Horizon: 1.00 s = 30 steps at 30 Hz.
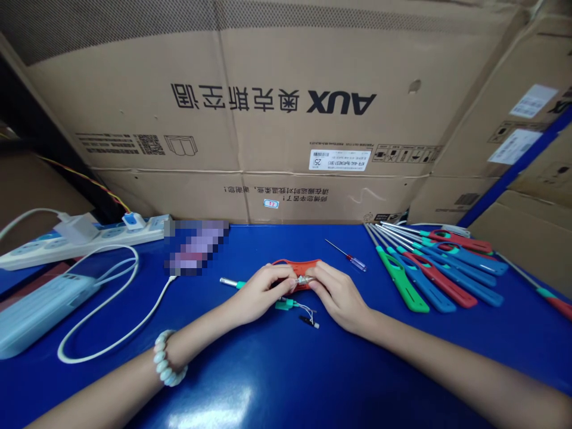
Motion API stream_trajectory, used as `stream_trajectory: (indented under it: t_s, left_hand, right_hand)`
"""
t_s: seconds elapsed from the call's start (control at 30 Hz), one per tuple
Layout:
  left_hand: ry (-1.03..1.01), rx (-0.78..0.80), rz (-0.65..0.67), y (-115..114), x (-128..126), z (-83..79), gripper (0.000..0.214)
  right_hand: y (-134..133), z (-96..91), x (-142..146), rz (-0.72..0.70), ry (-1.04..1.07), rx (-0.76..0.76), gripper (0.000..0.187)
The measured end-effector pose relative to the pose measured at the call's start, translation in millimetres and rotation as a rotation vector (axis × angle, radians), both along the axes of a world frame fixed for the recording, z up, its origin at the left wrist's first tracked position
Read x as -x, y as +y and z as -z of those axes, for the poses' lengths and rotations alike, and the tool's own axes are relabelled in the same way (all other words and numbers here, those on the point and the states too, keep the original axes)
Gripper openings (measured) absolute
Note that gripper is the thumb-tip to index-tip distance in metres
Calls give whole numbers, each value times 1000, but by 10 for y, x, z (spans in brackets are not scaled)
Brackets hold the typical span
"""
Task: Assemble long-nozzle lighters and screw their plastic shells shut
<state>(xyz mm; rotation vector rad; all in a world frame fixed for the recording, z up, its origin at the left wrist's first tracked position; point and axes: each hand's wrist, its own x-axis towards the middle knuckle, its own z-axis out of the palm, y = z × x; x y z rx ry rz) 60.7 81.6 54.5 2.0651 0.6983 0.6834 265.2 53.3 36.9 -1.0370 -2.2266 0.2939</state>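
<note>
Head view:
- Left hand (261, 292): fingers closed on the left end of one red lighter shell (295, 271), pinning it flat to the blue table (286, 369), probably to steady it.
- Right hand (337, 295): fingertips pinched on a small metal part (305, 279) at the shell's middle, at table centre.
- Loose innards, one set: a green piece with thin wires (290, 305) ending in a dark tip, just in front of the hands; a metal nozzle tube (230, 282) juts out left of the left hand.
- One small screwdriver (346, 255), near the right hand, within reach.
- Finished long lighters (429, 268): about eight fanned side by side at right (green, blue, red); exact count unclear where they overlap. One more at the far right edge.
- One power strip (89, 238), one power bank (40, 307) with white cable, left.
- Cardboard cartons (268, 107) behind.
</note>
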Motion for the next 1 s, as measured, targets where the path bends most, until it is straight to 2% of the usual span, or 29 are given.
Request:
stream_trajectory:
  t_s: [0.3, 0.6, 0.83, 1.0]
  left_hand:
    - [171, -212, -98, -15, 11, -31, 29]
    - [263, -494, -92, -51, 33, -77, 23]
    - [332, -633, -84, -56, 44, -84, 25]
    - [345, -653, -66, -52, 49, -84, 26]
  right_hand:
    - [-2, -10, 19, 42, -78, -112, 25]
    - [2, 14, 7, 24, -97, -131, 23]
    - [-1, -7, 11, 8, -91, -112, 23]
    - [7, 5, 2, 6, -94, -118, 25]
